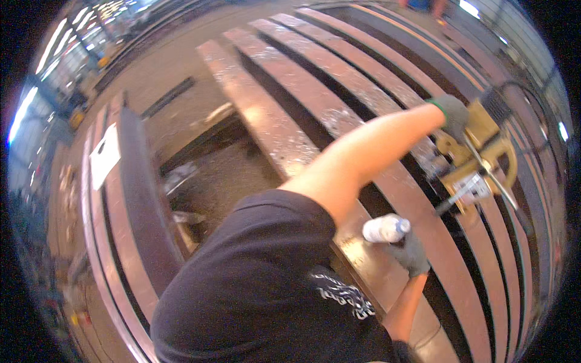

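Note:
My left hand [455, 115], in a dark grey glove with a green cuff, reaches out to a yellow magnetic drill [483, 151]. It appears closed on the machine's upper side, though its fingers are partly hidden. The drill stands on the brown steel beams and has a spoked metal feed handle [484, 164]. Closer to my body, my right hand [410, 253], also in a grey glove, is closed around a white plastic bottle [382, 230] with a bluish end. The bottle is tilted nearly level above a beam.
Long steel beams [266, 121] lie side by side with dark gaps between them, metal shavings scattered on several. More beams [130, 212] lie at left, bearing a white sheet [106, 156]. A black cable [532, 97] curves behind the drill. Another person [426, 7] is partly visible at the far edge.

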Action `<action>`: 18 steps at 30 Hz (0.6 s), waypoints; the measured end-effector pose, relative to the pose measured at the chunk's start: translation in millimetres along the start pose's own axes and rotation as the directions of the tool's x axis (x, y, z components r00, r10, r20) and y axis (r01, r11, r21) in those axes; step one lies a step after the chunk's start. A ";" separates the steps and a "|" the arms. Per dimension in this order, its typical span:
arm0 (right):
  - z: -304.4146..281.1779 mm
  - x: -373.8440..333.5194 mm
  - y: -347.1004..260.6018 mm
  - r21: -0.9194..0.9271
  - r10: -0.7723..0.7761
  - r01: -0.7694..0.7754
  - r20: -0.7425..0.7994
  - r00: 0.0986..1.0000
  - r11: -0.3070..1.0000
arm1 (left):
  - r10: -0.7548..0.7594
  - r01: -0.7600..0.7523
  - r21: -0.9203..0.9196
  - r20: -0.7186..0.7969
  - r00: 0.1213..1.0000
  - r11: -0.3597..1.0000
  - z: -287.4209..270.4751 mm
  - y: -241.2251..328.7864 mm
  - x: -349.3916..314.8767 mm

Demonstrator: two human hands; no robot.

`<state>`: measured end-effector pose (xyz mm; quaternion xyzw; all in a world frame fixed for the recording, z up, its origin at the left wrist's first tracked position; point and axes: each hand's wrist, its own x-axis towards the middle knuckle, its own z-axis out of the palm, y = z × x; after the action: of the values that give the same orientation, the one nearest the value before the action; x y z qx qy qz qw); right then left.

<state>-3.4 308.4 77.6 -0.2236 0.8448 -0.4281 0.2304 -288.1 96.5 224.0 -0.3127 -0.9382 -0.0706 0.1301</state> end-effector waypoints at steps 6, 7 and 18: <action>-96.6 49.8 -66.8 -0.417 -0.012 -0.147 -0.357 0.934 0.897 | -0.050 0.051 -0.074 0.012 0.999 0.996 -37.8 21.0 -34.8; -104.4 62.7 -83.5 -0.342 -0.230 0.056 -0.493 0.839 0.938 | -0.069 0.066 -0.100 -0.030 0.997 0.993 -33.3 20.0 -29.0; -163.8 244.5 -198.9 -0.783 -0.526 0.204 -0.179 0.831 0.588 | -0.351 -0.041 -0.885 -0.227 0.909 0.464 42.4 25.3 -105.4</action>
<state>-256.7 163.3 279.9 -0.3785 0.9049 -0.1251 -0.1493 -200.0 65.8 154.3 -0.2263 -0.7502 -0.6088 0.1235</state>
